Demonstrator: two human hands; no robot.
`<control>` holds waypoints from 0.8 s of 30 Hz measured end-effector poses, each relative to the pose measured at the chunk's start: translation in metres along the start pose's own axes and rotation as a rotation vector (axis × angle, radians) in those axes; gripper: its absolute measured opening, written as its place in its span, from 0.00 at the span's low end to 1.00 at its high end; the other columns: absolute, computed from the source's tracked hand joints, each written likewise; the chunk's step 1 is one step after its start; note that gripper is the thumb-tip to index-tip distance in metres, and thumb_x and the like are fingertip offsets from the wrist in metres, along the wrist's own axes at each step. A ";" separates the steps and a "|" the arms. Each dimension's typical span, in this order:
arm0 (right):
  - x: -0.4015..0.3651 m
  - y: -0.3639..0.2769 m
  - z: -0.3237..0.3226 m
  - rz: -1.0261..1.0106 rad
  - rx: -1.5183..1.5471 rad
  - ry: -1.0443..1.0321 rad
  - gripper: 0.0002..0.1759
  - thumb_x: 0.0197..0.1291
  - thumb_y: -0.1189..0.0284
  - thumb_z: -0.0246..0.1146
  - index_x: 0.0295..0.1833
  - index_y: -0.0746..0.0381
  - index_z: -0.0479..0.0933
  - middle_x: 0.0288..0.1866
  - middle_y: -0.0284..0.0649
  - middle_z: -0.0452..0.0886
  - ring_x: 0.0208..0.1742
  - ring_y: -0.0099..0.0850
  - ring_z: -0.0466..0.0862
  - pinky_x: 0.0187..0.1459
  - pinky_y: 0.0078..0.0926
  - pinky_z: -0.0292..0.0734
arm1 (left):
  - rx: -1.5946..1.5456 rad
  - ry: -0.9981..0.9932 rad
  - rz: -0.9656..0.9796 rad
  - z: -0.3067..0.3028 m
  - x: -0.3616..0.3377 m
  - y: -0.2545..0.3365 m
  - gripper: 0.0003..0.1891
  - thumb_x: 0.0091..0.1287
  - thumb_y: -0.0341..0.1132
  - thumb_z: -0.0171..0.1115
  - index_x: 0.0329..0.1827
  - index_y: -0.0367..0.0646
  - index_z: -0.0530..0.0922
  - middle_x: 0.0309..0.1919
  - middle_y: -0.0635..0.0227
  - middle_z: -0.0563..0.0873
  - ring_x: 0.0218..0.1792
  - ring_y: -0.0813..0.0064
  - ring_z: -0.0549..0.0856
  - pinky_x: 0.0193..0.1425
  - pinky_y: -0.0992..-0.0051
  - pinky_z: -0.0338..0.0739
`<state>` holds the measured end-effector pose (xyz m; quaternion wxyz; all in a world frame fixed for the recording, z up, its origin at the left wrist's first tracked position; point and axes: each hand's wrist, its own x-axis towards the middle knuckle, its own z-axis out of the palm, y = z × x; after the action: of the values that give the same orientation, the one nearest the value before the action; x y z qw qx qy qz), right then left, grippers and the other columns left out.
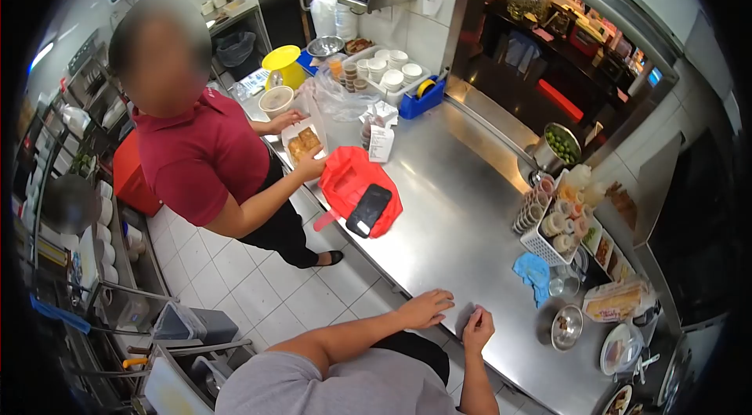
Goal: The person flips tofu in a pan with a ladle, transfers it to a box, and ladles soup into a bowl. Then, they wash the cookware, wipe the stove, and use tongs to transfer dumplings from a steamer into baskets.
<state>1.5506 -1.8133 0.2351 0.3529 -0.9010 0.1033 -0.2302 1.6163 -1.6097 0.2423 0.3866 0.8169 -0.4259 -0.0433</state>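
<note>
My left hand (427,309) hovers at the near edge of the steel counter (446,211), its fingers loosely stretched and holding nothing. Beside it, at the same edge, my right hand (478,329) has its fingers curled in, and nothing shows in it. Farther left on the counter lies a red plastic bag (338,176) with a black phone (369,210) on top. A co-worker in a red shirt (200,152) holds an open takeaway box (303,133) of golden-brown food by that bag.
Sauce bottles fill a white basket (546,244) at the right, near a blue cloth (533,278) and a metal bowl (566,328). A pot of green limes (558,144) stands by the pass window. Toward the back are a tape dispenser (423,97) and a tray of white cups (389,74).
</note>
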 end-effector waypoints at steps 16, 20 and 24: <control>-0.002 -0.003 0.007 -0.321 0.116 -0.294 0.06 0.58 0.74 0.62 0.40 0.60 0.81 0.37 0.44 0.75 0.39 0.42 0.78 0.42 0.37 0.75 | 0.242 0.408 -0.438 -0.023 -0.104 -0.015 0.16 0.64 0.33 0.62 0.53 0.38 0.76 0.57 0.54 0.78 0.58 0.54 0.78 0.62 0.60 0.73; 0.014 -0.030 0.022 -0.487 0.282 -0.369 0.08 0.55 0.77 0.64 0.41 0.61 0.82 0.37 0.43 0.76 0.39 0.41 0.78 0.42 0.36 0.76 | 0.247 0.344 -1.149 0.020 -0.223 -0.034 0.23 0.62 0.43 0.64 0.54 0.36 0.77 0.53 0.51 0.81 0.53 0.51 0.80 0.59 0.59 0.75; 0.038 -0.055 0.045 -0.669 0.384 -0.436 0.08 0.54 0.77 0.65 0.42 0.61 0.81 0.36 0.41 0.77 0.38 0.39 0.78 0.41 0.36 0.75 | -0.206 -0.077 -1.995 0.091 -0.349 -0.030 0.30 0.60 0.58 0.60 0.48 0.36 0.83 0.50 0.49 0.84 0.55 0.54 0.82 0.60 0.63 0.76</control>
<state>1.6074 -1.7605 0.2566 0.4333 -0.8305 -0.3157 -0.1513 1.3792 -1.3992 0.0685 0.2285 0.7611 0.4470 -0.4108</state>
